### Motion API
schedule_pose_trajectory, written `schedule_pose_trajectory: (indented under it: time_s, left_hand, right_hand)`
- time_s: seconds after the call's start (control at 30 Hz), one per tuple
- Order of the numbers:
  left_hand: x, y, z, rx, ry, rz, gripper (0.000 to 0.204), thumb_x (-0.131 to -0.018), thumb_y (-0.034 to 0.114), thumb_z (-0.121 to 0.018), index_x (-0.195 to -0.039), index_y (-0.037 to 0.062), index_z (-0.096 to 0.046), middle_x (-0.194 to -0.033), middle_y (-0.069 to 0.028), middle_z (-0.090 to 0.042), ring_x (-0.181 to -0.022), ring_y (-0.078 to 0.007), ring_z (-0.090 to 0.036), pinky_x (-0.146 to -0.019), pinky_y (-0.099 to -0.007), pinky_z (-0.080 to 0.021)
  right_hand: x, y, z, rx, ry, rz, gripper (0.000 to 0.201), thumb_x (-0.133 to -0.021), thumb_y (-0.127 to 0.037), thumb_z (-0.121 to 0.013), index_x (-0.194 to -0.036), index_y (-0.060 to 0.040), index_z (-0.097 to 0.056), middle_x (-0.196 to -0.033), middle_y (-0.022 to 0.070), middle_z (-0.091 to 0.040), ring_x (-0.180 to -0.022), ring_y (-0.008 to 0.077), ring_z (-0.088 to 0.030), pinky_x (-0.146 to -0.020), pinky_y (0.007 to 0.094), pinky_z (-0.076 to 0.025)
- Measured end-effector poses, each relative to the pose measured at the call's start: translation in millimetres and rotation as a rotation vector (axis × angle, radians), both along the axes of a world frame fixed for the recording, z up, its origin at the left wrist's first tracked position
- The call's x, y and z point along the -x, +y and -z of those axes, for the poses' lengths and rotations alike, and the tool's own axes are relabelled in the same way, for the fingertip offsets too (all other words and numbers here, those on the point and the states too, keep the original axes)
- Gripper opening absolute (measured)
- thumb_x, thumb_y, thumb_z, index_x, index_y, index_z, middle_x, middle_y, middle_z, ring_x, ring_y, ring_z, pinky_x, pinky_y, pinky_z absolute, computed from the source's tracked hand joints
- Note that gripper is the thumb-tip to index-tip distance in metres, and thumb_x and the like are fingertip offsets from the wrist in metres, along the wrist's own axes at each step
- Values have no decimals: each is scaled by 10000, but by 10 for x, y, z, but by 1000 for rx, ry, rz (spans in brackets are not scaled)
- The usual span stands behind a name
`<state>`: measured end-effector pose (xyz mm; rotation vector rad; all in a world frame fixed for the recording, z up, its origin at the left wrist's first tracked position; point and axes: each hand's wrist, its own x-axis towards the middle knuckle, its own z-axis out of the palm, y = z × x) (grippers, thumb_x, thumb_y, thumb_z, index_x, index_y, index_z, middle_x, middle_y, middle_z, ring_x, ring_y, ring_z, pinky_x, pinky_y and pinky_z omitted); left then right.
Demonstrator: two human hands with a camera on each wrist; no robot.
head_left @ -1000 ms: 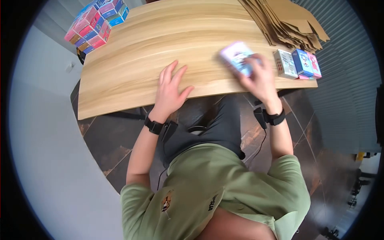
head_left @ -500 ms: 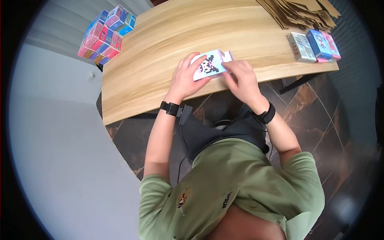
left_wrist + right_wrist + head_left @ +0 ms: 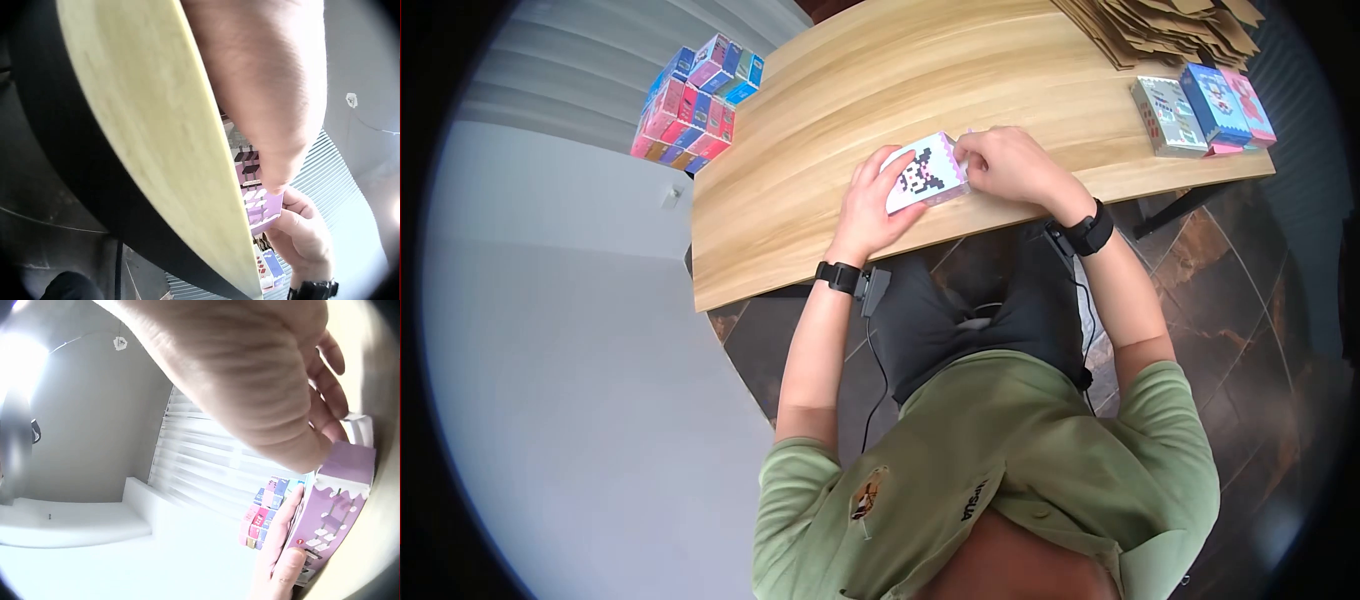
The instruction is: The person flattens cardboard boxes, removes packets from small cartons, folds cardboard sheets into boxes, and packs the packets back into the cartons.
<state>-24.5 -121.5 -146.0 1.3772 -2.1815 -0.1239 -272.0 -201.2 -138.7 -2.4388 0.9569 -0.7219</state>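
A white and purple box (image 3: 924, 176) with a black pixel pattern lies on the table near its front edge. The left hand (image 3: 872, 204) grips it from the left, fingers over the top and thumb along the near side. At the box's right end is the right hand (image 3: 1012, 168), its fingers bent at the end flap. In the right wrist view the purple box (image 3: 331, 515) has a white flap (image 3: 359, 430) standing out at its end, beside the right fingers; whether they pinch it is hidden. The left wrist view shows the purple side (image 3: 264, 209) under the left thumb.
Stacked pink and blue boxes (image 3: 690, 110) stand at the table's left end. Brown paper bags (image 3: 1170, 30) lie at the back right, with a grey box (image 3: 1170, 115), a blue box (image 3: 1215, 103) and a pink box (image 3: 1248, 105) in front. The wooden table's (image 3: 820, 110) front edge runs close to both wrists.
The right hand brought the box leftward to the left hand, which took hold of it. Since then the right hand has shifted to the box's right end and its fingers have curled more.
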Motion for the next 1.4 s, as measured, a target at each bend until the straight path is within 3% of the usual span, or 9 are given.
schedule_pose_trajectory:
  time_s: [0.2,0.5,0.6,0.83,0.93,1.13,1.2,1.3,1.4]
  left_hand:
    - [-13,-10,-10,-12,-9,19,697,-720,226,-814,-1363,107,-572,-1389,-167,-528,-1244,-393,-518,-1043,-462,-437]
    - [-34,-17,8,6,7,43,705,-713,234,-825,-1360,103,-575,-1392,-169,-523,-1238,-396,-513,-1046,-465,-430]
    - [-35,-6,8,2,36,32,710,-706,237,-833,-1355,103,-580,-1389,-169,-526,-1236,-393,-514,-1044,-462,-432]
    - [-137,-67,-17,92,31,99,676,-692,290,-841,-1325,185,-629,-1389,-136,-533,-1223,-388,-490,-1039,-477,-432]
    - [-210,-133,-34,115,-31,94,666,-700,312,-831,-1328,218,-632,-1397,-120,-532,-1227,-388,-470,-1046,-487,-423]
    - [-830,-240,-218,-36,-39,-54,740,-769,316,-813,-1432,183,-514,-1388,-165,-513,-1254,-416,-486,-1082,-502,-408]
    - [-1209,-355,-190,-116,58,-76,833,-788,265,-818,-1502,129,-411,-1399,-193,-486,-1268,-390,-509,-1062,-485,-444]
    - [-1622,-566,-84,-210,486,-235,915,-817,256,-811,-1547,88,-286,-1403,-255,-473,-1230,-412,-553,-1077,-479,-435]
    - [-1740,-805,11,-221,1045,-179,1036,-835,229,-819,-1592,125,-120,-1398,-266,-472,-1313,-368,-498,-1090,-459,-421]
  right_hand:
    - [-33,-101,-85,-304,115,-80,646,-747,-116,-709,-1373,-55,-564,-895,163,-736,-824,324,-709,-767,393,-550]
    - [-155,-59,286,-198,-377,165,661,-771,-232,-775,-1353,-24,-540,-1087,215,-705,-1009,387,-672,-867,428,-533]
    - [-89,-42,66,-426,-97,155,628,-763,-245,-788,-1323,-48,-583,-1159,243,-673,-1069,398,-652,-910,422,-522]
    - [-174,-155,175,-188,-5,4,421,-766,-166,-787,-1170,-73,-711,-1454,249,-505,-1259,371,-573,-1037,394,-478]
    - [-221,-335,312,-90,-100,-54,369,-783,-147,-773,-1143,-83,-725,-1402,191,-570,-1117,289,-652,-931,350,-522]
    - [-225,-804,458,-574,-519,277,102,-810,-103,-703,-788,-4,-687,-906,67,-715,-647,101,-577,-628,239,-476]
    - [-214,-954,376,-700,-610,388,73,-835,-60,-671,-847,-2,-629,-772,32,-682,-576,104,-605,-558,250,-502]
    - [-504,-1044,343,-623,-810,553,292,-847,-11,-639,-1136,-32,-598,-802,56,-682,-607,117,-667,-532,282,-545]
    - [-802,-1087,283,-361,-529,465,367,-852,-75,-666,-1217,-94,-628,-833,122,-700,-631,198,-689,-584,336,-558]
